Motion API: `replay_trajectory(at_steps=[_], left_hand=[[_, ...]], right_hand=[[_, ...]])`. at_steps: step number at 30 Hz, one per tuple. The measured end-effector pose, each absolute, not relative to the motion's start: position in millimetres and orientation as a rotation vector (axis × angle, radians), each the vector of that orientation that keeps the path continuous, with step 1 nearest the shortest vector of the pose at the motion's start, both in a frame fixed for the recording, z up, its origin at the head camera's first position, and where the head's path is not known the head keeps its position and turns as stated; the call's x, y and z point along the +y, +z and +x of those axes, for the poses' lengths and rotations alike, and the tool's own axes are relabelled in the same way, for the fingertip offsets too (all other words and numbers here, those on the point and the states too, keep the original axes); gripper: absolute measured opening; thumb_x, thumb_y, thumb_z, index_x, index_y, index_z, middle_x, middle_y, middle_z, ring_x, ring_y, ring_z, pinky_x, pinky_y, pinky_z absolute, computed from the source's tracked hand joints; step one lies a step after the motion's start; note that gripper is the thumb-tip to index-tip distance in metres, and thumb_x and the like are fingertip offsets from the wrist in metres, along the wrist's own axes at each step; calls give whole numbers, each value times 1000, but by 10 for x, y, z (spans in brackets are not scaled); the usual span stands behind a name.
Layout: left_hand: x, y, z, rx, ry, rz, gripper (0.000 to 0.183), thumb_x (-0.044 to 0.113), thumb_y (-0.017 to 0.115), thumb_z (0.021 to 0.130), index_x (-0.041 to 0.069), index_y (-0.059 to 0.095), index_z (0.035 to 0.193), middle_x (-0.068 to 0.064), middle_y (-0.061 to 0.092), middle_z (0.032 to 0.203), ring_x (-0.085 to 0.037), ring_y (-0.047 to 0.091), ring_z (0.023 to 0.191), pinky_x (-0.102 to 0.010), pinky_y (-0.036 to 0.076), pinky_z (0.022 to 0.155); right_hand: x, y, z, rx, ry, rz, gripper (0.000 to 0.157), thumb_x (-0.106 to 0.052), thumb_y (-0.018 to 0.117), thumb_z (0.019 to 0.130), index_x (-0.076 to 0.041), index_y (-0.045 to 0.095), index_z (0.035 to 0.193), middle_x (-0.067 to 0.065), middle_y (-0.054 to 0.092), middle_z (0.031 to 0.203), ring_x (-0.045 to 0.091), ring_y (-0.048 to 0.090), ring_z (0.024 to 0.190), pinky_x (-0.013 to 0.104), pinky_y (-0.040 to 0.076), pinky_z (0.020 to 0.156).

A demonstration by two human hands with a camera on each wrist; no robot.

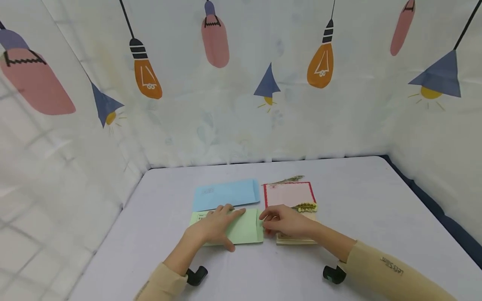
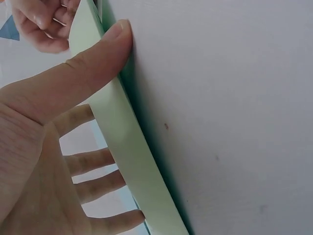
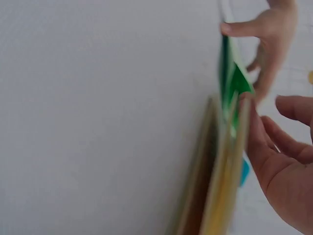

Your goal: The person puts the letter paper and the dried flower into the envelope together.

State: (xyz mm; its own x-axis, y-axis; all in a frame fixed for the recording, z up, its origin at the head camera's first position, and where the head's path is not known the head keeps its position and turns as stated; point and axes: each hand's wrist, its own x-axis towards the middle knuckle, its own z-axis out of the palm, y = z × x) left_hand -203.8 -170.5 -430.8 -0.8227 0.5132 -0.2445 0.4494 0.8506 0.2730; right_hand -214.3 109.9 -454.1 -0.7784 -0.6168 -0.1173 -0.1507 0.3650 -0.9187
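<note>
A pale green envelope [image 1: 242,230] lies on the table, its flap end toward the right. My left hand [image 1: 216,225] rests on it with fingers spread, the thumb at its near long edge in the left wrist view. Beside the flap end is my right hand [image 1: 286,220], its fingers loosely bent. In the right wrist view its thumb is at the envelope's end, where darker green inside [image 3: 238,81] shows; the other fingers stand apart from the thumb. Whether the thumb presses the flap is unclear, as that view is blurred.
A blue envelope [image 1: 226,194] lies behind the green one. To the right are a pink card with a red border [image 1: 288,193], a yellow flower sprig [image 1: 306,207], a dried green sprig [image 1: 293,179] and a cream stack [image 1: 295,241], partly under my right hand. White printed cloth hangs behind the table.
</note>
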Motion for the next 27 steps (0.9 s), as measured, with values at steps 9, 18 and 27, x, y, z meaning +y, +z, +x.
replay_trajectory(at_steps=[9, 18, 27], left_hand=[[-1663, -4265, -2056, 2730, 296, 752, 106, 39, 96, 70, 21, 41, 159, -14, 41, 152, -39, 38, 140, -62, 36, 109], [-1691, -4315, -2080, 2729, 278, 766, 107, 42, 95, 71, 23, 38, 160, -13, 39, 154, -39, 37, 141, -61, 35, 110], [-1726, -4303, -2069, 2716, 290, 749, 107, 42, 95, 71, 21, 40, 160, -13, 39, 153, -38, 37, 140, -61, 36, 109]], right_hand=[[1600, -4257, -2120, 2400, -1317, -816, 26, -19, 65, 102, -1, 67, 121, 9, 69, 105, 27, 68, 84, 34, 58, 75], [2144, -4213, -2121, 2476, -1183, -722, 31, -24, 67, 102, -1, 66, 122, 6, 66, 102, 26, 65, 85, 34, 57, 71], [2259, -4199, -2113, 2579, -1071, -654, 35, -22, 74, 96, 0, 65, 123, 2, 60, 97, 19, 56, 78, 29, 48, 61]])
